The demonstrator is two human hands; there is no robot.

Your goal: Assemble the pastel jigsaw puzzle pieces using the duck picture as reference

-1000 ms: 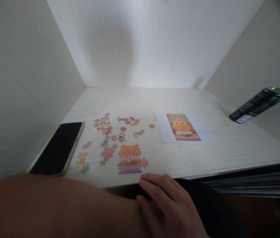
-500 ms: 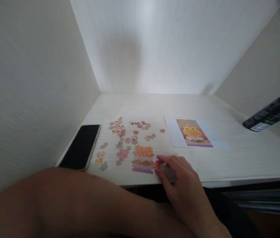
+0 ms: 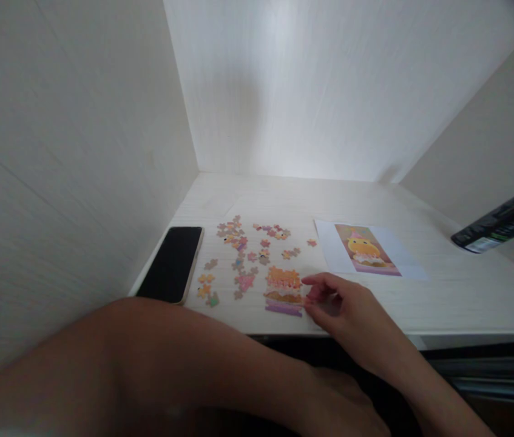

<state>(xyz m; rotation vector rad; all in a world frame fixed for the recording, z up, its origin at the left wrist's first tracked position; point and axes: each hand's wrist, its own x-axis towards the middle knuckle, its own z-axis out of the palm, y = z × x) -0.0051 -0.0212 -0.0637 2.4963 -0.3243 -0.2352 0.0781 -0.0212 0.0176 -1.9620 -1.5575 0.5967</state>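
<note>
Right hand point(image 3: 345, 306) reaches forward — fingers point(image 3: 318, 280) loosely curled.

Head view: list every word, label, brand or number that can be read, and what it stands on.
No text can be read.
Dark can: green and white markings, too blurred to read.
Reference picture: a yellow figure, no lettering to make out.
Assembled puzzle section by the right hand: orange shapes, perhaps letters, too small to read.
Phone: dark screen, no text.

Joined puzzle section point(image 3: 284, 291): orange over purple band. Loose pieces point(image 3: 243, 255): pink, orange, tan. Phone point(image 3: 172, 264) black, pale edge. Reference sheet point(image 3: 368, 250) white, yellow figure on pink. Can point(image 3: 500, 223) black, green. Desk point(image 3: 443, 291) pale woodgrain.
</note>
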